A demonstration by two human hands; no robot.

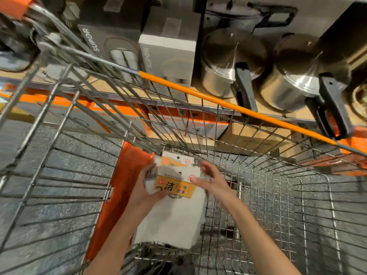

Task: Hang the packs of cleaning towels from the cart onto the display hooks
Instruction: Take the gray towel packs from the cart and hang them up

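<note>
A single wide-angle view from the person's head looks steeply down and forward into a silver wire shopping cart [258, 195], close enough that both forearms fill the lower frame. Its upper part reaches a store shelf of steel pots with black handles [234, 62], lines bowed by the lens.

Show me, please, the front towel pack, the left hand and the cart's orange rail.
front towel pack [174, 187]: head view, on its yellow label.
left hand [144, 190]: head view, on the palm.
orange rail [228, 104]: head view, about the middle of its length.
</note>
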